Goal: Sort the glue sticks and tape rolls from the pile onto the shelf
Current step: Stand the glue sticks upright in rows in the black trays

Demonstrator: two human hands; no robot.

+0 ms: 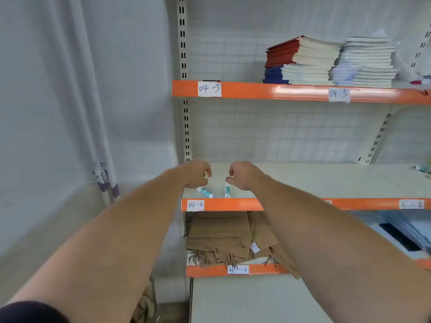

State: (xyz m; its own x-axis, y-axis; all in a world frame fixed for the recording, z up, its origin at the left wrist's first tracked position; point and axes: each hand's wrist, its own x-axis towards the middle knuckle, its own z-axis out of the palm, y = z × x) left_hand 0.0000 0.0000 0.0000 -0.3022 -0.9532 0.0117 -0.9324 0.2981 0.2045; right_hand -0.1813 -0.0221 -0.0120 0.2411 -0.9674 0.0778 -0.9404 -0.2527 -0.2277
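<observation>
Two white-and-teal glue sticks lie near the front left corner of the cream shelf (303, 180) labelled 04-4. The left glue stick (205, 192) lies slanted, just under my left hand (197, 174). The right glue stick (227, 191) points toward me, just under my right hand (242, 174). Both hands hover over the shelf with fingers curled downward, and neither visibly grips a stick. Another glue stick (422, 169) lies at the far right edge of the same shelf. No tape rolls are in view.
The shelf above, labelled 04-5 (256, 90), carries stacks of notebooks (312, 61) and a red-capped item (419, 82). Below, the shelf labelled 4-3 holds brown paper bags (224, 236). A slotted upright (184, 89) and a white wall stand to the left.
</observation>
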